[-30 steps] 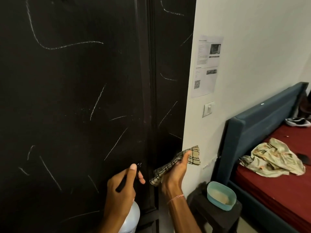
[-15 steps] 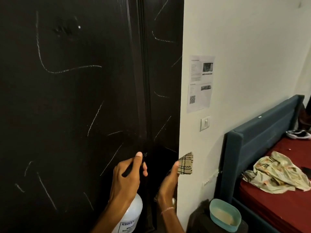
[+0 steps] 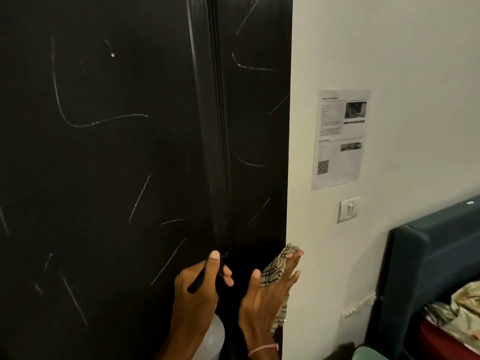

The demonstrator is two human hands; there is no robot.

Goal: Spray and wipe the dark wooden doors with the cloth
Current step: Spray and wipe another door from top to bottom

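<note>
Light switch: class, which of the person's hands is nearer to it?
Right. The right hand, with the cloth, lies below and left of the light switch; the left hand, gripping the spray bottle, is further left.

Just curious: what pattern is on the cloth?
The cloth is cream with dark checks; head view.

The doors are dark, near-black wood with a mostly matt face, streaked with thin, pale, chalky marks. The moulded strip where they meet catches a faint sheen. The cloth is a soft woven fabric in a cream and dark check. The spray bottle has a milky, translucent plastic body and a black plastic trigger. The wall is smooth, matt white paint, carrying a printed paper sheet and a slightly glossy white plastic switch. The headboard is upholstered in matt dark teal fabric, beside crumpled patterned bedding.
</note>
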